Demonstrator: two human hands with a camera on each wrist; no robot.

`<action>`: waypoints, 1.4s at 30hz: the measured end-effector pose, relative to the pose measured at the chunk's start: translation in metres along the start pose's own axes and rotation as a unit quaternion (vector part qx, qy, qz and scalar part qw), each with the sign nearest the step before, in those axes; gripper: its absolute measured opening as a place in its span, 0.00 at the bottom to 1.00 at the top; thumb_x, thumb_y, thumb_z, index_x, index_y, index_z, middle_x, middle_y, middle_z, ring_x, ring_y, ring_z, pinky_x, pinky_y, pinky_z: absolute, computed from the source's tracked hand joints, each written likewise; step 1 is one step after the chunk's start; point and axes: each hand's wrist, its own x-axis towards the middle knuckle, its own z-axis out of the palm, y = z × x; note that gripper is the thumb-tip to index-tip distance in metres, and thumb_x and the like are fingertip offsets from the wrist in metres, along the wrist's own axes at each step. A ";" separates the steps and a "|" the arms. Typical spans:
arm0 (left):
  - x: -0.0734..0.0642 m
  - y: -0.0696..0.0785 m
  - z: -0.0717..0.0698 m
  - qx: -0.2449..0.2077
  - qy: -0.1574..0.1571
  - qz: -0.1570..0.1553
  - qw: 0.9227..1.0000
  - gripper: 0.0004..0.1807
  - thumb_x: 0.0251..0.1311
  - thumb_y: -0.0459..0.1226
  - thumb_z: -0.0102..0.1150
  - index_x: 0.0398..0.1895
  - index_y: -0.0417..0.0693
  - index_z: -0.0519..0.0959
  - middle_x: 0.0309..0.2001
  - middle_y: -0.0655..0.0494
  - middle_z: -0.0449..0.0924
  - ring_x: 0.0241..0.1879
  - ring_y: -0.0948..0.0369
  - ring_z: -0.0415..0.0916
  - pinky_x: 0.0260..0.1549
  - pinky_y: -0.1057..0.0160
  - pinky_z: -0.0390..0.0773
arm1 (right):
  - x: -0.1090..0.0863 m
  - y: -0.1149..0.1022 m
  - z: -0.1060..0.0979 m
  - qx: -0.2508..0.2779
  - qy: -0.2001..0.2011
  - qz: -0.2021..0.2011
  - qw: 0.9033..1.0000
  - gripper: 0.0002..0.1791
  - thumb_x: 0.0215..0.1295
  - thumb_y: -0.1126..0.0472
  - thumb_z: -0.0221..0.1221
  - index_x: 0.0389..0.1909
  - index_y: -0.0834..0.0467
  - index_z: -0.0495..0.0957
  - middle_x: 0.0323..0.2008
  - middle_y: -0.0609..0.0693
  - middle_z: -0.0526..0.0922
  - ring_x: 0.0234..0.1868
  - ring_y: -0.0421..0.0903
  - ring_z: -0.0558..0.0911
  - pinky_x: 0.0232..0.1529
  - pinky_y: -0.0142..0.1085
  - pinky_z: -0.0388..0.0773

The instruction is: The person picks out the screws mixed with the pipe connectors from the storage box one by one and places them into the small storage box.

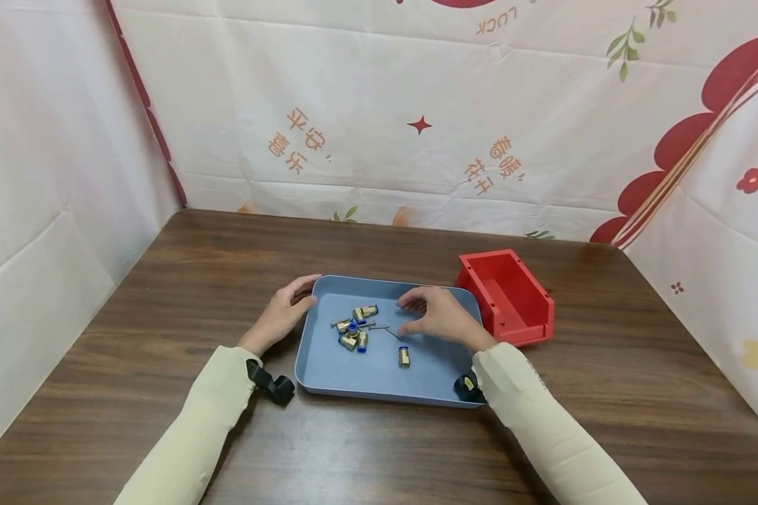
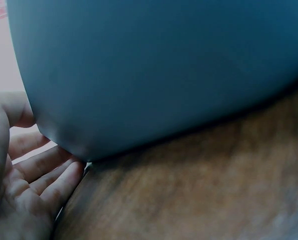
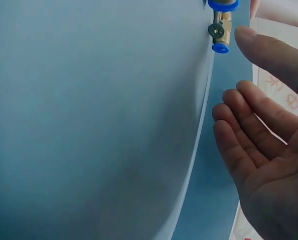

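Note:
A blue-grey tray (image 1: 328,375) lies on the table. In it are several brass fittings with blue ends, among them one fitting (image 1: 404,356) apart from the cluster, and several thin screws (image 1: 394,334). My left hand (image 1: 279,314) rests against the tray's far left corner, its fingers and thumb touching the outer wall, as the left wrist view shows of the hand (image 2: 36,175). Over the tray's right half hovers my right hand (image 1: 442,317), thumb and fingers apart with nothing between them. The right wrist view shows this hand (image 3: 268,135) near a blue-ended fitting (image 3: 220,47) and a screw (image 3: 216,30).
A red open-fronted bin (image 1: 512,294) stands just right of the tray, close to my right wrist. The brown wooden table (image 1: 240,245) reaches back to a printed white cloth (image 1: 379,91). Dark wrist straps with cameras (image 1: 270,382) sit on both sleeves.

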 end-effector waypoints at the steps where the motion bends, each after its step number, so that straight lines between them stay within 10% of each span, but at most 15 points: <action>1: 0.000 0.000 0.000 0.000 0.000 0.000 1.000 0.25 0.70 0.34 0.45 0.69 0.41 0.62 0.66 0.37 0.65 0.65 0.44 0.64 0.64 0.43 0.62 | 0.000 -0.001 0.001 -0.003 -0.003 0.002 1.000 0.27 0.46 0.56 0.74 0.49 0.58 0.80 0.46 0.52 0.83 0.45 0.47 0.80 0.50 0.41 0.79; 42: 0.000 -0.001 0.000 -0.017 -0.001 -0.003 1.000 0.25 0.70 0.34 0.45 0.69 0.40 0.62 0.65 0.36 0.65 0.65 0.43 0.64 0.63 0.43 0.63 | 0.000 -0.003 0.005 -0.015 -0.031 0.019 0.999 0.11 0.52 0.65 0.69 0.38 0.56 0.85 0.33 0.48 0.84 0.31 0.41 0.77 0.36 0.31 0.80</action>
